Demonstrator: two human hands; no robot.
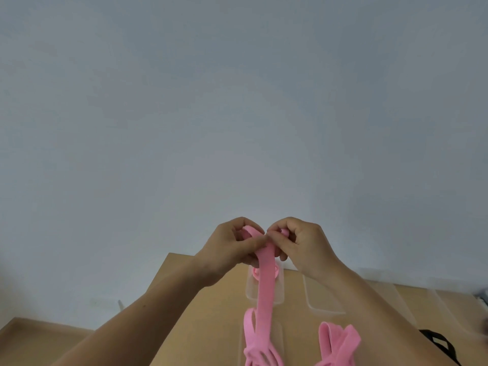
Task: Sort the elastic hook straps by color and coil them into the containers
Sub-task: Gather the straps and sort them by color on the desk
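Left grip [235, 244]: fingers curled, thumb and forefinger closed on the top end of the strap [265, 286], where a small loop of pink is seen turned over the fingers. The grip is held up, well above the table [211, 326].

Strap: long axis near vertical. It is hung straight down from the meeting point of the two grips, and its lower end is lost among a pink bundle [257, 347] on the table. The free length therefore lies below the grips, midway between them.

Container [280, 289]: clear, seen directly behind the hanging strap, with a pink coil [254, 272] already lodged in it. Neither grip is judged nearer to it.

Right grip [298, 241]: fingers curled, the same top end pinched, fingertips touching those of the left.

Judgement: a coil is being started at the top; the slack must be wound upward, then lowered straight down.

Further right: a second clear container [324, 299], a second pink bundle [339, 342], and a black item [435, 342], unidentified.
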